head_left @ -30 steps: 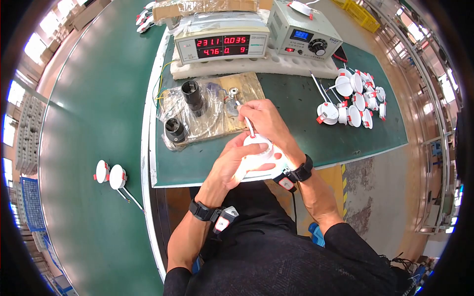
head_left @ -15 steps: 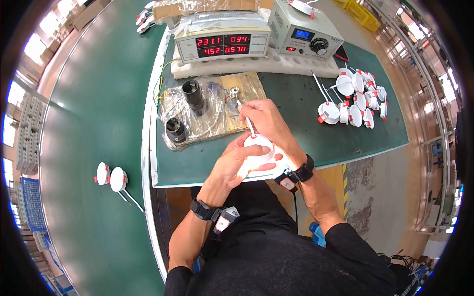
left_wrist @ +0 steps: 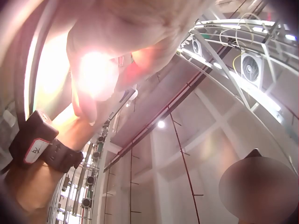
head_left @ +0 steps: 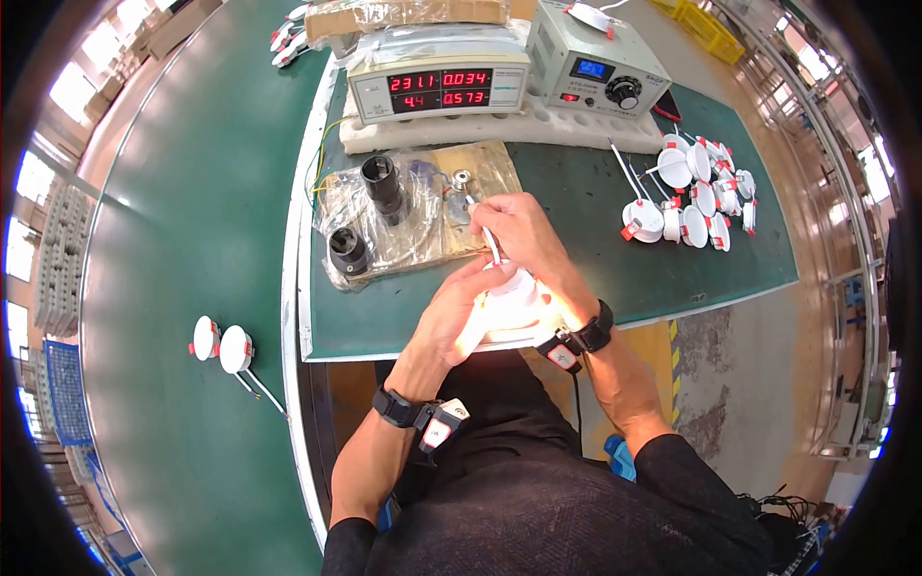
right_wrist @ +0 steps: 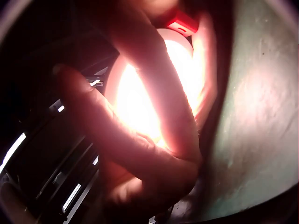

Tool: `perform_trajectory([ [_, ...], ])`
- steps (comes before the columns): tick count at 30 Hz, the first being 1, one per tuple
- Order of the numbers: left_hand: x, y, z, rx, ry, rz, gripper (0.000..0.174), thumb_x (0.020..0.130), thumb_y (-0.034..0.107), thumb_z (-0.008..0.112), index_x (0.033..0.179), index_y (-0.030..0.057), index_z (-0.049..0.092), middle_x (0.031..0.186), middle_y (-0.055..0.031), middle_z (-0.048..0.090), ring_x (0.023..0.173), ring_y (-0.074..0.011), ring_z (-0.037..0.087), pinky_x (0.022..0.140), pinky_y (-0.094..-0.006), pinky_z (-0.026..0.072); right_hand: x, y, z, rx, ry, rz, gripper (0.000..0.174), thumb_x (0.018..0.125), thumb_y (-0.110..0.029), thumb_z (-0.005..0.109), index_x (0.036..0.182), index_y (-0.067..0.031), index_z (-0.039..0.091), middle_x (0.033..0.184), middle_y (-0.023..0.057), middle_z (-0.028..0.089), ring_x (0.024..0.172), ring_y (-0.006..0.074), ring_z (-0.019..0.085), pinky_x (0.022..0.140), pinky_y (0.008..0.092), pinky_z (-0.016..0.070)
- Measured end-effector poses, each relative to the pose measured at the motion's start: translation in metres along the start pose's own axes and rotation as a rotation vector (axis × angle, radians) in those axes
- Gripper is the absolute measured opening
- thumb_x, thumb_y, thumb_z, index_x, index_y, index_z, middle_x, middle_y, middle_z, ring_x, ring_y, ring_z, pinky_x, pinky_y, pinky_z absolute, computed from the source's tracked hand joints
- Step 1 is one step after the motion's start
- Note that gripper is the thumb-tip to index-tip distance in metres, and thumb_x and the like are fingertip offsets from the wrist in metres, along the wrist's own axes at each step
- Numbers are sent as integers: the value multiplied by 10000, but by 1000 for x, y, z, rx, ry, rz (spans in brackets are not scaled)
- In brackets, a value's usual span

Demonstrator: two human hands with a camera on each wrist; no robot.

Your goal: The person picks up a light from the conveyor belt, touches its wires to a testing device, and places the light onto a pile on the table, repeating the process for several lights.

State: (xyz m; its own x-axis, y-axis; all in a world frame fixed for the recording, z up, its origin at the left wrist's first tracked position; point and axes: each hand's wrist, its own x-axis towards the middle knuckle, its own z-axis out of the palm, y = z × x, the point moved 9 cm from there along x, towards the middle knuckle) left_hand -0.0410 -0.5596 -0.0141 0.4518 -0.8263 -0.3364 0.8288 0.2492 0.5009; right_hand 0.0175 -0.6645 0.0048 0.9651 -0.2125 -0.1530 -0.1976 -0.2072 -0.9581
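A round white LED downlight (head_left: 517, 291) glows brightly in my left hand (head_left: 451, 312), whose thumb lies at its upper edge where the cord leaves. My right hand (head_left: 523, 233) pinches the downlight's white cord (head_left: 494, 247), its fingertips just in front of a small metal terminal (head_left: 461, 180) on a plastic-wrapped board (head_left: 432, 240). Glare washes out the lit face (left_wrist: 96, 74) in the left wrist view. In the right wrist view, fingers (right_wrist: 173, 102) cross the glowing disc, and a red spring clip (right_wrist: 182, 22) shows at its rim.
Behind the board stand a power meter (head_left: 437, 91) with red digits and a grey voltage regulator box (head_left: 600, 72). Two black cylindrical sockets (head_left: 382, 187) stand on the board. Several downlights (head_left: 701, 182) lie at right; two more (head_left: 236, 348) lie on the left green surface.
My left thumb has slid from the downlight's middle up toward the cord, and the lit face shows more brightly. The meter's lower-left reading has dropped from 4.76 to about 4.4. My right hand keeps its hold.
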Motion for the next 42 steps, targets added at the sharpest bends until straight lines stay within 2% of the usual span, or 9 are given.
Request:
perform_trajectory([
  [7, -112, 49, -43, 559, 414, 320, 321, 1037, 298, 609, 1118, 3, 707, 955, -46, 731, 900, -113, 670, 808, -267, 527, -19, 0, 15, 144, -124, 2, 323, 1046, -299, 569, 855, -57, 666, 672, -58, 516, 576, 26, 444, 505, 213, 314],
  [11, -368, 60, -110, 936, 1296, 784, 178, 972, 139, 641, 1057, 23, 745, 1203, -144, 694, 1017, -186, 674, 876, -297, 520, -21, 13, -13, 58, -132, -46, 401, 1060, -362, 553, 836, -44, 653, 564, -51, 451, 463, 14, 351, 419, 212, 210],
  [13, -481, 10, -127, 1141, 1728, 490, 215, 964, 172, 633, 1009, -11, 736, 1304, -205, 637, 1114, -313, 665, 948, -391, 522, -20, 13, -23, 58, -110, -83, 397, 1068, -351, 537, 853, -35, 644, 559, -50, 435, 460, 14, 334, 415, 210, 206],
  [15, -572, -59, -143, 1328, 2129, -139, 252, 960, 208, 633, 995, -27, 718, 1301, -225, 630, 1138, -392, 638, 965, -429, 513, -20, 11, -24, 97, -117, -122, 374, 1072, -344, 530, 885, -37, 637, 562, -54, 422, 463, 10, 315, 414, 199, 193],
  [18, -612, -75, -87, 1700, 2665, -589, 275, 954, 244, 640, 1027, -16, 697, 1229, -233, 656, 1130, -411, 622, 953, -442, 510, -21, 14, -17, 147, -132, -101, 345, 1069, -328, 539, 896, -47, 640, 565, -55, 431, 463, 7, 317, 417, 194, 191],
  [21, -589, -24, -66, 1734, 2493, 79, 322, 942, 299, 659, 1082, 10, 684, 1145, -223, 671, 1051, -400, 643, 896, -456, 523, -23, 5, -11, 146, -168, -130, 334, 1067, -322, 547, 897, -52, 645, 571, -52, 455, 462, 6, 322, 418, 192, 197],
  [23, -543, 20, -101, 1495, 2122, 217, 338, 933, 312, 671, 1095, 16, 677, 1091, -199, 669, 978, -387, 658, 848, -470, 531, -27, -3, -4, 135, -178, -160, 331, 1066, -322, 550, 897, -56, 649, 574, -49, 473, 461, 6, 329, 419, 191, 202],
  [30, -369, 118, -178, 1744, 1733, 195, 357, 889, 332, 689, 1011, 2, 629, 1016, -217, 618, 910, -408, 658, 801, -500, 539, -58, -19, 1, 120, -189, -126, 332, 1056, -296, 573, 874, -34, 664, 585, -22, 545, 459, 13, 373, 426, 190, 250],
  [42, -433, 119, -242, 1892, 1736, 233, 93, 739, 88, 592, 770, 12, 548, 763, -246, 614, 778, -473, 608, 672, -567, 470, -87, -31, 30, 87, -281, -151, 282, 1014, -268, 631, 904, -32, 740, 626, -17, 608, 587, 44, 528, 535, 243, 409],
])
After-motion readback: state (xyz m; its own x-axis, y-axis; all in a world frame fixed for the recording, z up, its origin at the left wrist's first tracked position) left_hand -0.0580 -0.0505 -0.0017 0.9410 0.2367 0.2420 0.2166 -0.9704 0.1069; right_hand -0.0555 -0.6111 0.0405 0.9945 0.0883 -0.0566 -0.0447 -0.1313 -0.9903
